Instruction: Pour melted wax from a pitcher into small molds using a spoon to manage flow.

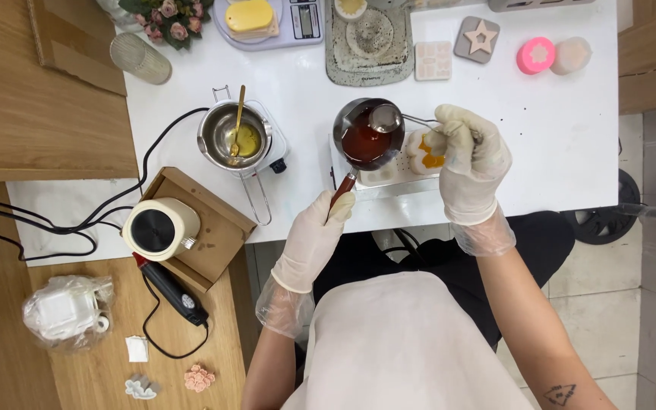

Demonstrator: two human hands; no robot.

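Dark pot (367, 135) of reddish-brown liquid tilted beside a flower-shaped mould (425, 152)

gloved hands (320, 228) 2 | metal pots (368, 135) 2 | moulds (477, 38) 5

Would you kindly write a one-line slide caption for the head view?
Gloved left hand holds a small dark wooden-handled pot of reddish liquid beside a flower-shaped mould that the gloved right hand steadies.
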